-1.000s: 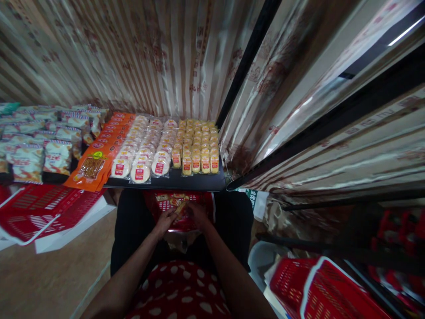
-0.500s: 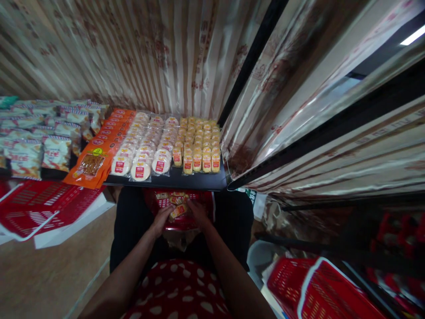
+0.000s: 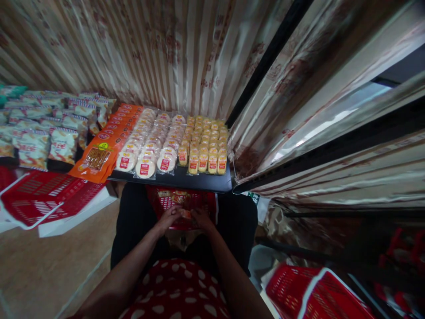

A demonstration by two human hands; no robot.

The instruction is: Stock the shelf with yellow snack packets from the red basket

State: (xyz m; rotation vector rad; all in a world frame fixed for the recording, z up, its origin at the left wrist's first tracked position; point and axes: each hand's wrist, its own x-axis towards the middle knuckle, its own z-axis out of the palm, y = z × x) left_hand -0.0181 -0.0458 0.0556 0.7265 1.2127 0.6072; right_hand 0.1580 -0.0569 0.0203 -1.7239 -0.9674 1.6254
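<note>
My left hand (image 3: 168, 218) and my right hand (image 3: 201, 218) meet over a red basket (image 3: 199, 204) on my lap, below the shelf edge. Both hands have their fingers closed on a small yellow-and-red snack packet (image 3: 184, 214) held between them. More packets lie in the basket. On the black shelf (image 3: 186, 180) just ahead stand rows of small yellow packets (image 3: 206, 148), round white wrapped cakes (image 3: 151, 146) and a stack of orange packets (image 3: 106, 148).
Bagged snacks (image 3: 43, 133) fill the shelf to the left. A red basket (image 3: 40, 197) rests on a white box at the left, another red basket (image 3: 312, 294) at the lower right. Striped shiny curtain cloth (image 3: 166, 53) hangs behind the shelf and along the right.
My hands have drawn slightly nearer to me with the packet between them. The view has shifted a little to the left and down.
</note>
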